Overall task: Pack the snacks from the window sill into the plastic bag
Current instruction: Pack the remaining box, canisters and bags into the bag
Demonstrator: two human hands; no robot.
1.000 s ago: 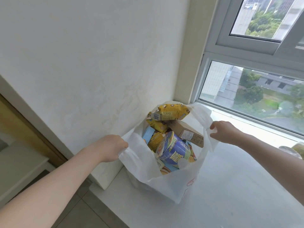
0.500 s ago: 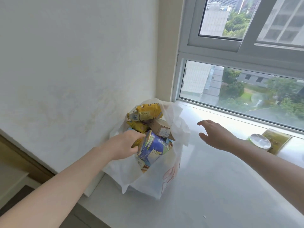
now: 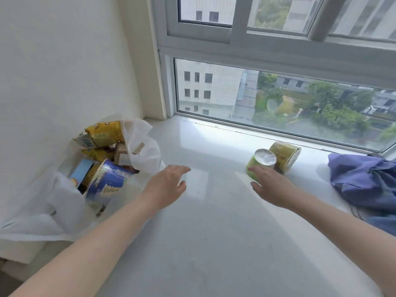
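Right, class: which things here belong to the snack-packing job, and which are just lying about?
Job: plastic bag; snacks already inside it; green cup and yellow-green tub, both on the window sill.
Lying about: blue cloth.

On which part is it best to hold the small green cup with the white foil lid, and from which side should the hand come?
Wrap the right hand around the tapered wall of the small green cup, below its wide white lid, coming from the near side. The yellow-green round tub crowds its far side.
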